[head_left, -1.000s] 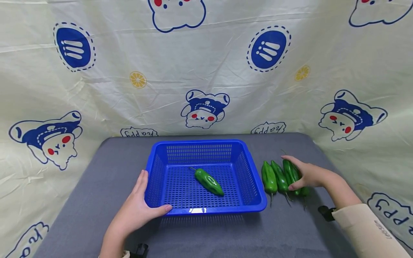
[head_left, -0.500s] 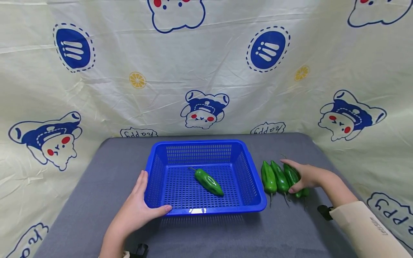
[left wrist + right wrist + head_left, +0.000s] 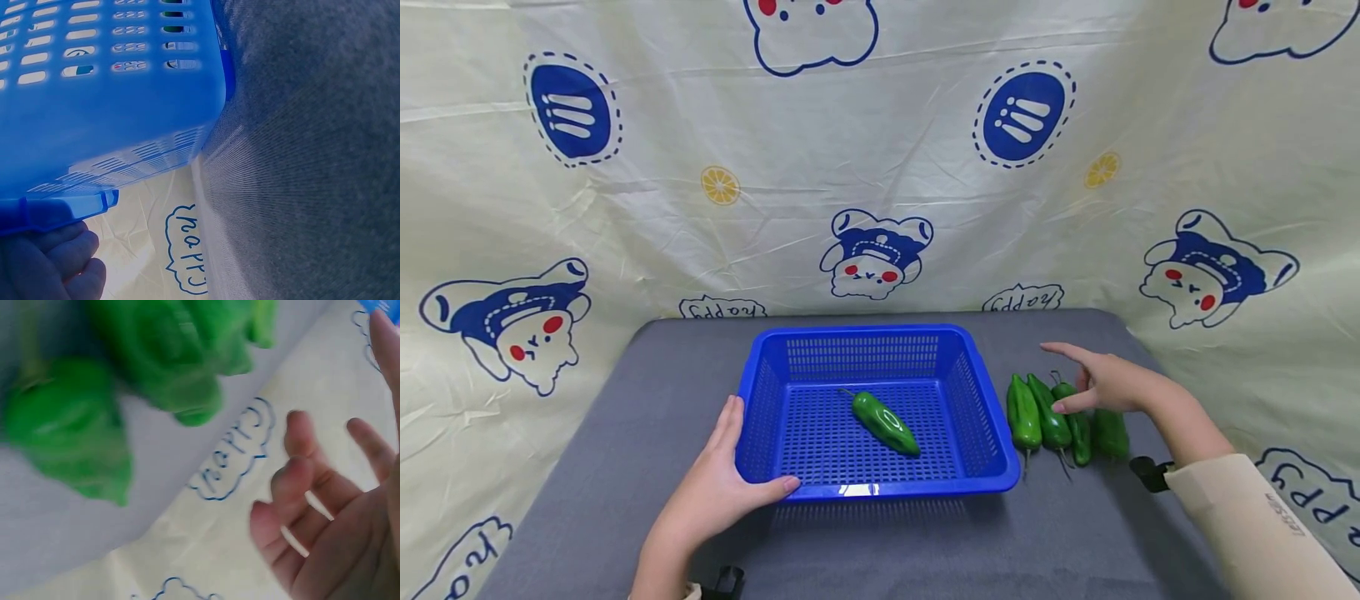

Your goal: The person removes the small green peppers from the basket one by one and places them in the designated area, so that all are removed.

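A blue plastic basket stands on the table with one green chili pepper lying inside. My left hand holds its near left corner, thumb over the front rim and fingers along the left side. In the left wrist view the bent fingertips show at the rim. To the right of the basket, several more green chili peppers lie side by side, among them a glossy one nearest the basket and a separate one at the far right. Over this row hovers my right hand, fingers spread, holding nothing.
Grey cloth covers the table. A pale printed curtain hangs behind it and along both sides. The pepper row lies close beside the basket's right wall.
My right hand has let go of the peppers, lifted and spread its fingers. The rightmost pepper now shows apart from the other peppers in the row. The left hand and basket have not moved.
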The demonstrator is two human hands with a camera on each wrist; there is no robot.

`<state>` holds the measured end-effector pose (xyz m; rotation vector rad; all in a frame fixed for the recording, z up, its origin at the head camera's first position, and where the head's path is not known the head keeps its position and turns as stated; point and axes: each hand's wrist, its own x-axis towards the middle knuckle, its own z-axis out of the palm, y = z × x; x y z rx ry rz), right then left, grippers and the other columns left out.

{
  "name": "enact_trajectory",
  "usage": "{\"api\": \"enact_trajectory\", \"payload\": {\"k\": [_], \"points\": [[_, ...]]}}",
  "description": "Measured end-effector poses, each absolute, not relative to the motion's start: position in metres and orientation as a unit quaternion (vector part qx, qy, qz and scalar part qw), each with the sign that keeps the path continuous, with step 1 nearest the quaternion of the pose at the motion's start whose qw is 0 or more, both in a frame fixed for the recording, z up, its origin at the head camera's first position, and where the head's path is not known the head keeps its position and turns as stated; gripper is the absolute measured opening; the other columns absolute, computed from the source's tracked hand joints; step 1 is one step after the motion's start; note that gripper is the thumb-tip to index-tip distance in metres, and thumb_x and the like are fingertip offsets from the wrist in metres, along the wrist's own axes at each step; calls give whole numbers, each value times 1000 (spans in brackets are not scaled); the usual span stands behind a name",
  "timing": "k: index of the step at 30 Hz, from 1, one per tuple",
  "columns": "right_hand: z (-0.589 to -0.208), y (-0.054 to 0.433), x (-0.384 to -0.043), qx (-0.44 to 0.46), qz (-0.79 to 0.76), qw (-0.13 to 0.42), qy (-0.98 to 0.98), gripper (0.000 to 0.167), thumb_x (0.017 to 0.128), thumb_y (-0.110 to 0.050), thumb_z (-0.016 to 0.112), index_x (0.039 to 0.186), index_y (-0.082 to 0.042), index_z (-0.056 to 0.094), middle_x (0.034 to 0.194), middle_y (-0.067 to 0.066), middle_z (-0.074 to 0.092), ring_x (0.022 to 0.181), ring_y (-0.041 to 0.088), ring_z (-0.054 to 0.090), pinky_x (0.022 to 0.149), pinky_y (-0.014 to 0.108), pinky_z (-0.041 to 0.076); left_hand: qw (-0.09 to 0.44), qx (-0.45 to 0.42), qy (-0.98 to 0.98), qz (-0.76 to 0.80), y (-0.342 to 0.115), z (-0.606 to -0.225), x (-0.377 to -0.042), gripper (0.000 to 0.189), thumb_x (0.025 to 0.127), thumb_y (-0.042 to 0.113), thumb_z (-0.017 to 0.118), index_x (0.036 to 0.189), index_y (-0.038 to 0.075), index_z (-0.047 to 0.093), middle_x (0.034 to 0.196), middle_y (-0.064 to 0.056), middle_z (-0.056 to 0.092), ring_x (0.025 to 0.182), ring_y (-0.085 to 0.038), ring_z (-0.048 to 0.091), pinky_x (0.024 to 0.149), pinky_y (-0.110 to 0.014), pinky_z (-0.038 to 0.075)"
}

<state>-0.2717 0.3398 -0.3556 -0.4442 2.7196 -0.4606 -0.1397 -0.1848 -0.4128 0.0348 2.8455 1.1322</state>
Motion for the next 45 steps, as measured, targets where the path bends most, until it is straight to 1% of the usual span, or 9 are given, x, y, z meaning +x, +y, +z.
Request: {"api": "enact_trajectory", "payload": {"k": [4,9,13,16,22,25,29,37,45], "points": [[-345,324,-278,-181,-187,137,956,98,81,-46,79,158,-20,22,89,3,63,72,19,57,62,32,45,36,13,928,371,-185,-414,-139,134,70,67,78,160,16,-7,168,-8,-8,153,-43,9,114,-68,25],[-335,297,-285,-201,-203,105,952,95,82,-44,80,157,-25,24,95,5,63,71,20,58,62,33,47,36,14,927,372,-185,-414,-139,134,70,66,79,160,16,-7,168,-8,-8,153,-43,10,114,-68,26],[-327,276,-290,-214,-216,98,948,94,82,-44,80,157,-30,25,100,7,62,70,21,58,61,34,49,40,11,928,371,-185,-414,-140,134,70,67,78,160,18,-8,168,-7,-8,152,-43,11,114,-68,27],[-324,261,-293,-227,-220,96,944,93,82,-43,80,156,-29,26,102,8,63,70,20,57,61,34,49,43,9,927,371,-185,-413,-140,134,70,68,78,160,19,-9,168,-6,-9,153,-43,10,114,-68,26],[-321,231,-297,-245,-225,108,937,92,81,-45,80,155,-29,28,101,7,62,72,21,56,62,33,49,37,13,926,375,-185,-415,-140,133,70,66,79,160,17,-7,169,-7,-8,153,-42,10,115,-67,25],[-320,218,-298,-250,-226,122,933,94,79,-51,80,155,-33,27,103,7,62,74,21,56,63,33,49,32,15,925,378,-185,-416,-139,133,70,65,79,160,16,-6,169,-8,-7,153,-42,10,115,-66,25],[-321,202,-299,-261,-225,134,929,97,78,-53,80,155,-36,25,106,6,61,78,21,56,66,33,49,36,14,924,381,-185,-416,-139,133,70,65,79,160,16,-6,169,-7,-7,153,-42,10,115,-67,25],[-326,172,-300,-301,-206,145,920,95,80,-45,82,155,-38,24,108,5,63,75,19,56,65,31,50,40,12,923,382,-186,-416,-139,134,70,66,79,160,18,-8,168,-6,-9,153,-42,8,114,-68,24],[-337,154,-298,-306,-160,170,923,96,77,-52,80,154,-46,23,110,-1,62,87,17,59,73,31,51,36,14,924,380,-186,-416,-140,134,70,67,78,160,18,-8,168,-5,-9,153,-42,9,115,-67,24]]}}
